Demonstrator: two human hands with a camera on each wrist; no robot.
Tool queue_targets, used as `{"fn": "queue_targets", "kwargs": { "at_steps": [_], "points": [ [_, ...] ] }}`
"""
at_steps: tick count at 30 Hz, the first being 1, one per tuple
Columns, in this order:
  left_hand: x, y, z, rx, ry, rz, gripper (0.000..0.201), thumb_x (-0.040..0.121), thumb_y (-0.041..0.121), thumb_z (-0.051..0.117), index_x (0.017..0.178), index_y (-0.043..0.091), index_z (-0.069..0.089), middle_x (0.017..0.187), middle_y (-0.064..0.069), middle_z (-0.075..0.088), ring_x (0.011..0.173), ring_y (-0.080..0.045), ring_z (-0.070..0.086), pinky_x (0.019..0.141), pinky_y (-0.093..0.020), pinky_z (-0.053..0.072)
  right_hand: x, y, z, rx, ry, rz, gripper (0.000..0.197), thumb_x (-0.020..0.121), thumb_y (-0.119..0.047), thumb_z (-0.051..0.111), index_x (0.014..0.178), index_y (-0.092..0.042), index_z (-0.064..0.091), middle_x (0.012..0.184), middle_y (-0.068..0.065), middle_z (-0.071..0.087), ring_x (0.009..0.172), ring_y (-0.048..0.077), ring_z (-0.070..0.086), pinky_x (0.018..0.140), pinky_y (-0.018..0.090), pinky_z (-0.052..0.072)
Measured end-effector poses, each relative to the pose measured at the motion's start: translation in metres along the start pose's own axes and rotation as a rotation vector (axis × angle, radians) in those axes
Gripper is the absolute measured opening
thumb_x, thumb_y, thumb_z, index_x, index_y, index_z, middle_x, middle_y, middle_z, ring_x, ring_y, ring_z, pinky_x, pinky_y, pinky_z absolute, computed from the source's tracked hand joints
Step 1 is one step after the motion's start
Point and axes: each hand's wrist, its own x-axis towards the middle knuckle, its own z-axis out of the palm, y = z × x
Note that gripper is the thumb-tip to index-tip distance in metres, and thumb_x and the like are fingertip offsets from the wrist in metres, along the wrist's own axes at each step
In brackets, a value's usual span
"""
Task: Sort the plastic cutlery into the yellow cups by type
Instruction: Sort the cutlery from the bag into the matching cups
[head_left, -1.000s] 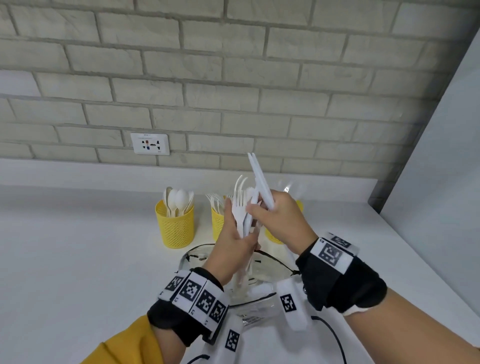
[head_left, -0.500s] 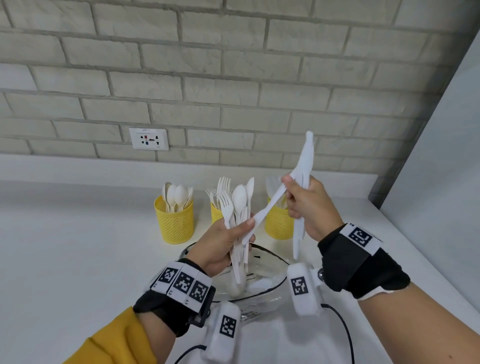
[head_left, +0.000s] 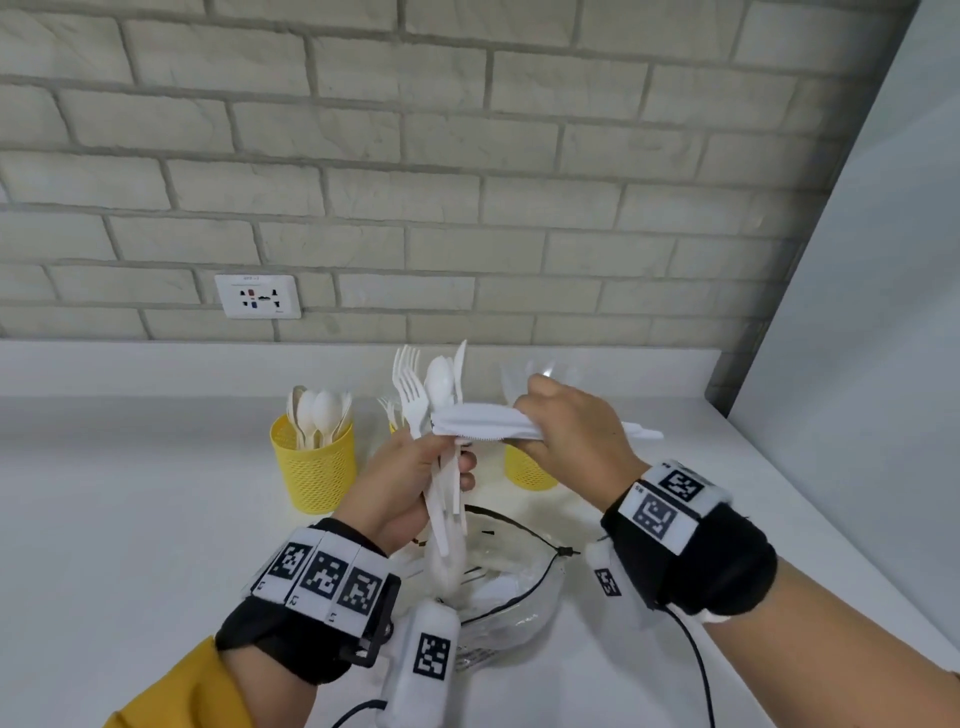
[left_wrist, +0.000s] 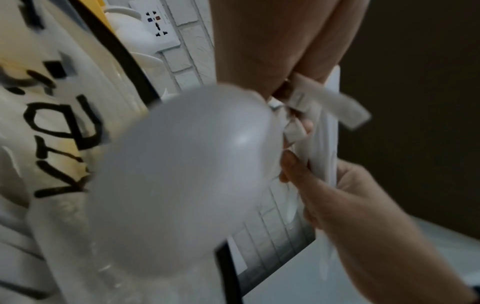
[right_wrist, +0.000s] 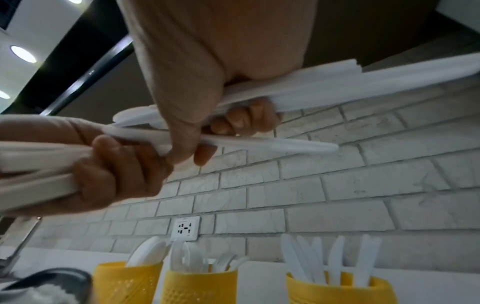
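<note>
Over a glass bowl (head_left: 524, 597), my left hand (head_left: 400, 483) is gripping an upright cutlery bundle (head_left: 441, 467). My right hand (head_left: 566, 431) is clutching flat knives (head_left: 478, 423). Behind are standing three yellow cups (head_left: 317, 462).

Three yellow cups stand in a row at the back of the counter (head_left: 130, 493): the left cup (head_left: 315, 462) bristling with spoons, the middle cup (right_wrist: 198, 287) with forks, the right cup (right_wrist: 337, 288) with knives (upright handles crowd each mouth). Gaps separate the cups. A glass bowl (head_left: 524, 597) sits just in front of them, under both hands. Open counter lies left of the bowl and left cup. A wall panel (head_left: 857, 338) closes the right side.
</note>
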Motion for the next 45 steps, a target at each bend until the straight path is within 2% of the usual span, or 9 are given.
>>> {"fn": "queue_targets", "kwargs": {
  "at_steps": [5, 11, 19, 22, 25, 27, 30, 37, 45],
  "points": [
    [0.011, 0.01, -0.016, -0.083, 0.095, 0.028, 0.017, 0.094, 0.018, 0.047, 0.08, 0.012, 0.055, 0.065, 0.002, 0.049, 0.047, -0.008, 0.047, 0.046, -0.019, 0.044, 0.024, 0.043, -0.007, 0.606, 0.216, 0.375, 0.034, 0.09, -0.029, 0.057, 0.06, -0.015, 0.05, 0.086, 0.016, 0.052, 0.069, 0.018, 0.048, 0.061, 0.013, 0.037],
    [0.024, 0.011, -0.023, -0.142, 0.156, 0.095, 0.017, 0.095, 0.017, 0.046, 0.08, 0.013, 0.053, 0.065, 0.003, 0.049, 0.05, -0.007, 0.048, 0.049, -0.019, 0.046, 0.054, 0.072, 0.008, 1.086, 0.554, 0.64, 0.035, 0.095, -0.027, 0.049, 0.063, -0.015, 0.056, 0.063, -0.002, 0.063, 0.059, 0.005, 0.062, 0.066, 0.02, 0.051],
    [0.035, 0.009, -0.026, -0.116, 0.092, 0.091, 0.011, 0.087, 0.017, 0.054, 0.08, 0.009, 0.054, 0.065, 0.0, 0.053, 0.058, -0.011, 0.054, 0.059, -0.024, 0.052, 0.056, 0.108, 0.095, 0.739, -0.152, 0.772, 0.015, 0.087, -0.014, 0.059, 0.075, -0.007, 0.062, 0.083, 0.016, 0.066, 0.086, 0.035, 0.062, 0.088, 0.045, 0.047],
    [0.037, 0.009, -0.029, -0.13, 0.077, 0.072, 0.012, 0.083, 0.017, 0.055, 0.084, 0.005, 0.054, 0.065, -0.003, 0.056, 0.059, -0.012, 0.058, 0.062, -0.024, 0.055, 0.057, 0.11, 0.097, 0.654, -0.15, 0.748, 0.045, 0.077, -0.025, 0.072, 0.113, -0.002, 0.055, 0.114, 0.017, 0.059, 0.105, 0.031, 0.057, 0.092, 0.04, 0.045],
    [0.037, 0.009, -0.029, -0.141, 0.081, 0.061, 0.015, 0.091, 0.012, 0.048, 0.084, 0.003, 0.057, 0.064, -0.003, 0.061, 0.06, -0.011, 0.062, 0.064, -0.023, 0.056, 0.061, 0.093, 0.078, 0.556, 0.168, 0.647, 0.069, 0.073, -0.024, 0.077, 0.13, -0.006, 0.044, 0.12, 0.012, 0.045, 0.109, 0.022, 0.047, 0.099, 0.035, 0.039],
    [0.037, 0.008, -0.027, -0.152, 0.109, 0.059, 0.015, 0.092, 0.009, 0.047, 0.087, 0.001, 0.059, 0.067, -0.003, 0.065, 0.063, -0.012, 0.064, 0.067, -0.024, 0.056, 0.063, 0.071, 0.059, 0.513, 0.365, 0.47, 0.044, 0.078, -0.014, 0.072, 0.118, -0.006, 0.055, 0.107, 0.011, 0.05, 0.099, 0.016, 0.05, 0.091, 0.029, 0.042],
    [0.036, 0.007, -0.021, -0.156, 0.126, 0.067, 0.015, 0.092, 0.005, 0.047, 0.085, 0.002, 0.061, 0.066, -0.002, 0.069, 0.063, -0.011, 0.067, 0.066, -0.023, 0.057, 0.062, 0.029, 0.036, 0.725, 0.14, 0.24, 0.007, 0.081, -0.007, 0.066, 0.086, -0.011, 0.066, 0.081, 0.001, 0.057, 0.069, -0.001, 0.051, 0.069, 0.014, 0.042],
    [0.025, 0.011, -0.011, -0.193, 0.067, 0.07, 0.016, 0.093, 0.003, 0.047, 0.103, -0.001, 0.058, 0.086, -0.016, 0.068, 0.074, -0.022, 0.071, 0.065, -0.031, 0.059, 0.049, -0.01, 0.019, 0.903, -0.378, 0.231, 0.033, 0.077, -0.006, 0.07, 0.104, -0.016, 0.055, 0.071, -0.002, 0.051, 0.062, 0.018, 0.052, 0.058, 0.029, 0.049],
    [0.017, 0.009, -0.008, -0.073, 0.093, 0.048, 0.011, 0.094, 0.005, 0.048, 0.094, 0.001, 0.058, 0.076, -0.011, 0.061, 0.067, -0.018, 0.064, 0.072, -0.034, 0.057, 0.044, -0.023, 0.01, 0.81, -0.334, 0.442, 0.016, 0.078, 0.003, 0.048, 0.077, -0.013, 0.044, 0.06, 0.005, 0.048, 0.054, 0.023, 0.056, 0.061, 0.039, 0.053]
  ]
}}
